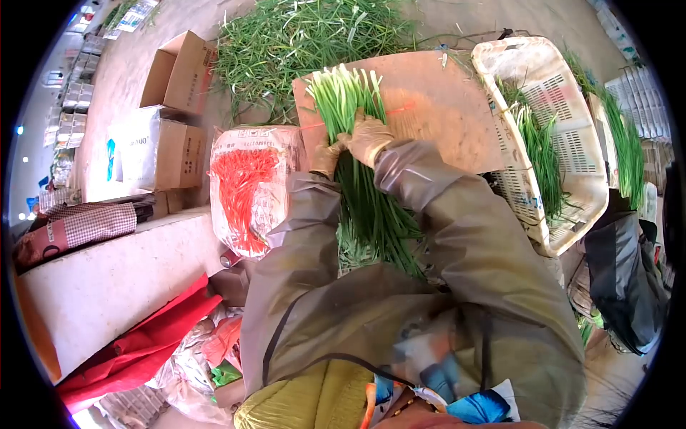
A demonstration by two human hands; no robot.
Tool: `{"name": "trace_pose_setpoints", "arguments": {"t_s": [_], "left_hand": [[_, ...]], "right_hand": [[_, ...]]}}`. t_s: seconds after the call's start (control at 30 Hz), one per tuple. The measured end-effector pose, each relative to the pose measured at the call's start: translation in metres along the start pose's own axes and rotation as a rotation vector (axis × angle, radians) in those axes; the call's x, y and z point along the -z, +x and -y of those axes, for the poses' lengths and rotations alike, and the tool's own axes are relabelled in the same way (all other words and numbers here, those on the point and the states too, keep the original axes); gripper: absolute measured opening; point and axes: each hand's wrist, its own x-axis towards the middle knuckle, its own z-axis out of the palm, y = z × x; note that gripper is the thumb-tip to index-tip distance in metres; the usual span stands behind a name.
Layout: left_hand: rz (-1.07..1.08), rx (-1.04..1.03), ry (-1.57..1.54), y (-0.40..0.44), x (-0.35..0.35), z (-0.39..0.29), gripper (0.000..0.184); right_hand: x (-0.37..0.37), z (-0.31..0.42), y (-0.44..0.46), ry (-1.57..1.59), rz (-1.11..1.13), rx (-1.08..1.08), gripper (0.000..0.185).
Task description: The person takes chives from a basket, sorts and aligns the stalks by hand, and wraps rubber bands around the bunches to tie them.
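Note:
A thick bunch of Chinese chives [371,204] lies over the near edge of a brown board [450,107], its pale cut ends pointing away and its dark leaves hanging toward my lap. My gloved left hand [326,159] is closed around the bunch's left side. From the right, my gloved right hand [368,139] wraps over the same bunch, close to the left one. A thin red tie [401,109] shows on the board on both sides of the bunch; its middle is hidden by the stalks. My fingertips are partly out of sight.
On the left, a pile of red ties [246,189] sits on a wrapped package [286,146], near cardboard boxes [187,75]. A white plastic crate [564,136] holding chives stands right of the board. Loose greens [307,32] are heaped on the floor beyond.

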Motion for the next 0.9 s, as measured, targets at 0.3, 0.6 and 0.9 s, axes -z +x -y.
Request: {"name": "trace_pose_setpoints", "arguments": {"t_s": [0.3, 0.6, 0.9], "left_hand": [[0.275, -0.148, 0.878, -0.007, 0.035, -0.019, 0.084], [0.055, -0.058, 1.248, 0.018, 0.059, -0.095, 0.051], [-0.055, -0.429, 0.976, 0.125, 0.008, -0.052, 0.032]], "right_hand": [[-0.038, -0.002, 0.013, -0.153, -0.201, -0.125, 0.114], [-0.036, 0.002, 0.011, -0.122, -0.186, -0.145, 0.113], [-0.024, 0.001, 0.004, -0.065, -0.178, -0.148, 0.111]]}}
